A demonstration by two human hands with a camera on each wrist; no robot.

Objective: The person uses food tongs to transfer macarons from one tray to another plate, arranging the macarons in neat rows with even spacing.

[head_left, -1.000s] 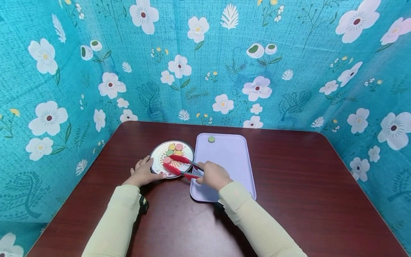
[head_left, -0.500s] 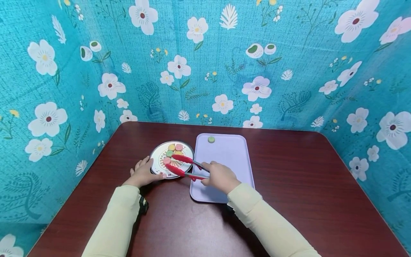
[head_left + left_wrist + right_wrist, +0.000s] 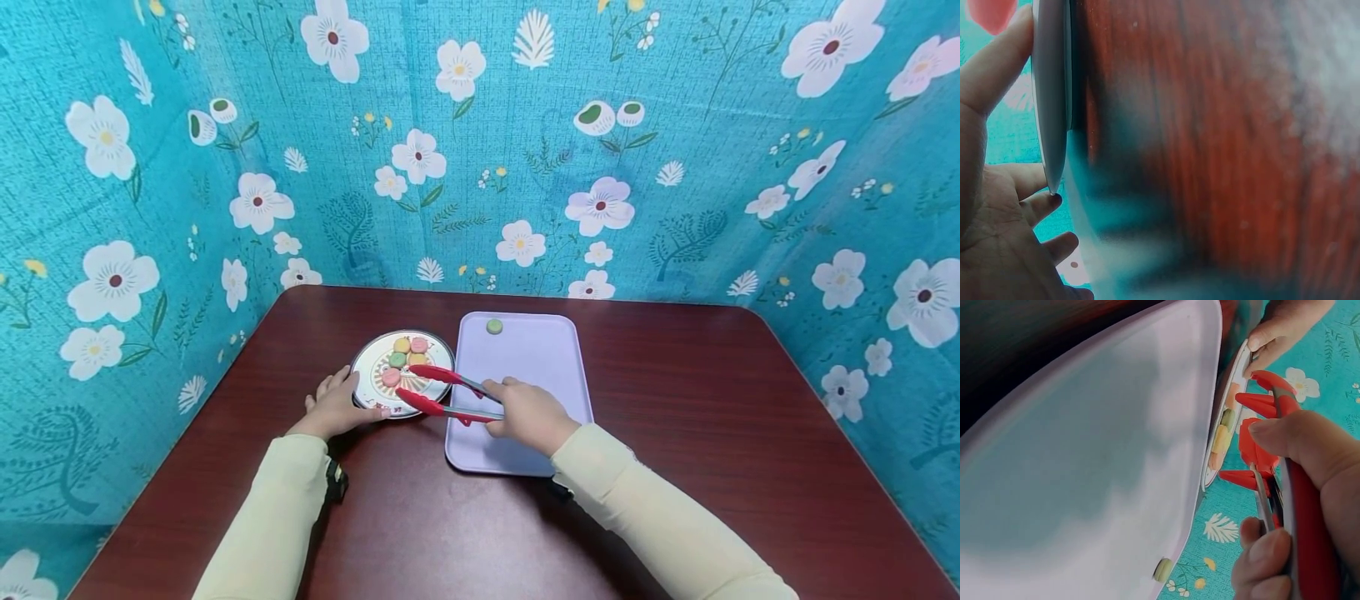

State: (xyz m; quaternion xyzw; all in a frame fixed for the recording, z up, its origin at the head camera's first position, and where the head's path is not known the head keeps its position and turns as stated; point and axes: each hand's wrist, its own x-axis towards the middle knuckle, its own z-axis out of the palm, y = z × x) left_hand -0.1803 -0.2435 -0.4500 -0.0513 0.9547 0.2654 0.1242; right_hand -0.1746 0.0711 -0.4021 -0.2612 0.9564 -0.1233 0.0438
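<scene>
My left hand (image 3: 336, 406) holds the rim of a round patterned plate (image 3: 364, 377), its thumb over the edge in the left wrist view. Several macarons lie on this plate: pink, yellow and green ones bunched toward the back, and a single pink macaron (image 3: 392, 377) nearer the front. My right hand (image 3: 536, 415) grips red-tipped tongs (image 3: 422, 403) by the handles. Spread apart with nothing between them, the tong tips hover over the plate's right part, to the right of the front pink macaron. A green macaron (image 3: 494, 327) sits at the back of the lilac tray (image 3: 525, 354).
The tray stands just right of the plate, below my right hand and the tong handles. Both rest on a dark reddish-brown table (image 3: 675, 400). Flowered teal cloth (image 3: 480, 150) hangs behind and along the sides.
The tongs have opened and let go of the front pink macaron, which stays on the plate. My right hand has drawn back to the right with them. My left hand has stayed put.
</scene>
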